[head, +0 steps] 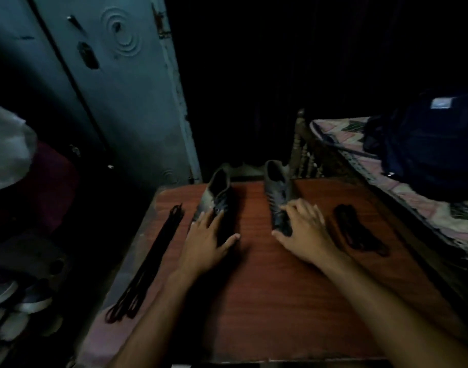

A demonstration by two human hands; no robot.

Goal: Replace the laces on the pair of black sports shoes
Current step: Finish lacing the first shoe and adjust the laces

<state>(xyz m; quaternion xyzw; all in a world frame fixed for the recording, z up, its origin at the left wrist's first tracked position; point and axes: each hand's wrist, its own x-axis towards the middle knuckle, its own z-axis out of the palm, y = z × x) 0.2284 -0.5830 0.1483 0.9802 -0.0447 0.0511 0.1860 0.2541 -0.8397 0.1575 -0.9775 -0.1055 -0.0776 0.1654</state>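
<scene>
The left hand [206, 241] lies flat over the toe end of the left shoe [217, 200], fingers straight and spread along its upper, thumb stretched out to the side at the shoe's tip; it presses down on the shoe and does not clasp it. The right hand [304, 229] covers the toe end of the right shoe [276, 189], fingers bent over the top and thumb low against the shoe's inner side, so it grips the shoe. Both shoes are dark and stand on a reddish-brown wooden table [267, 288], toes toward the person, heels at the far edge, set apart with bare wood between them.

Outward from the left hand, near the table's left edge, a bundle of long dark laces [150, 264] lies stretched out straight. Outward from the right hand, just beside it, a looser heap of dark laces [357, 229] rests on the wood.

Beyond the table on the right stands a bed [439, 216] with a patterned cover and a dark blue bag [426, 144] on it. On the left, past the straight laces, rises a blue-grey metal door [126, 102], and light-soled shoes [18, 309] sit low on the floor. The room is dim.
</scene>
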